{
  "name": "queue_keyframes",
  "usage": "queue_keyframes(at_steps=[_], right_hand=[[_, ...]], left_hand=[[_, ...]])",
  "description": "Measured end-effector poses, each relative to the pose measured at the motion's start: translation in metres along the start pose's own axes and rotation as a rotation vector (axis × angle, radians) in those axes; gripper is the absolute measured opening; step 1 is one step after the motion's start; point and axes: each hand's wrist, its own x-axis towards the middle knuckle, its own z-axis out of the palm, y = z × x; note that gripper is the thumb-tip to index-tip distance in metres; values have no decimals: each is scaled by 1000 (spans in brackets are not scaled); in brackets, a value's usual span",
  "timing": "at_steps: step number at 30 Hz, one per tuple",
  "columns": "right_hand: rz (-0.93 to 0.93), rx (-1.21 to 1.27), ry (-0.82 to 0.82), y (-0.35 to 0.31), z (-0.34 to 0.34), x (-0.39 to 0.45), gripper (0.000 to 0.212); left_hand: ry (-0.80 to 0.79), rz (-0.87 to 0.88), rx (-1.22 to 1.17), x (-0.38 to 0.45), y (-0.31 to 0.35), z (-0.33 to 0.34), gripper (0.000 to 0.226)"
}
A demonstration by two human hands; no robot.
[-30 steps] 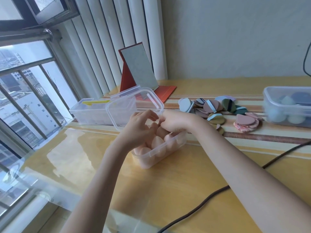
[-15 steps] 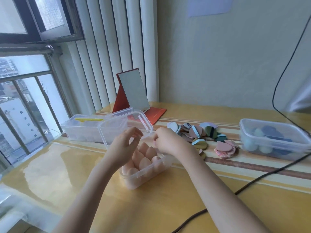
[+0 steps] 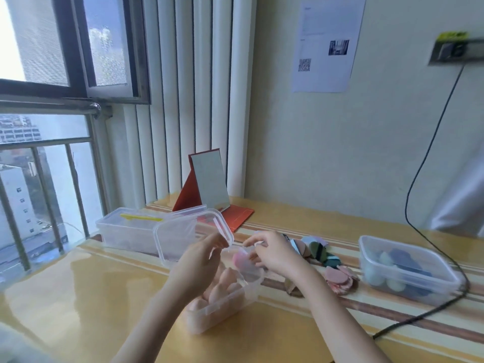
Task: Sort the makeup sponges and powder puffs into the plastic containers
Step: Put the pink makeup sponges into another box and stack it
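Both hands hover over an open clear plastic box [image 3: 222,307] that sits on the yellow counter [image 3: 78,289], directly beneath them. The left hand [image 3: 196,268] has its fingers curled, thumb and forefinger brought together at the edge of the box's raised clear lid [image 3: 183,237]; the picture is too blurred to tell whether it truly pinches the lid. The right hand [image 3: 272,254] is likewise curled, and its fingertips hold a pink sponge [image 3: 242,259] just above the far end of the box, between the two hands.

Inside the box, below the left hand, lie several peach-coloured egg-shaped sponges [image 3: 222,286], packed closely together.

Just past the right hand, on its outer side, a loose heap of flat powder puffs [image 3: 318,251] in green, blue, grey and brown lies on the striped part of the counter. Nearer, beside the right wrist, a small stack of pink puffs [image 3: 339,280] rests.

Farther out to the right of that hand stands a second clear box [image 3: 406,268] holding pale green sponges and dark blue puffs. A black cable [image 3: 419,314] runs along its near side.

Beyond the left hand is a third clear box [image 3: 125,229] with a yellow strip on its lid, and behind both hands a folding mirror [image 3: 209,184] in a red case stands against the blinds.
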Motion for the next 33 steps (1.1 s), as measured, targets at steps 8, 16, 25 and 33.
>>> queue_keyframes(at_steps=[8, 16, 25, 33], right_hand=[[46, 104, 408, 69, -38, 1, 31], [10, -313, 565, 128, -53, 46, 40], [93, -339, 312, 159, -49, 66, 45], [133, -100, 340, 156, -51, 59, 23]], left_hand=[[-147, 134, -178, 22, 80, 87, 31], [-98, 88, 98, 62, 91, 188, 45], [-125, -153, 65, 66, 69, 215, 57], [-65, -182, -31, 64, 70, 209, 41]])
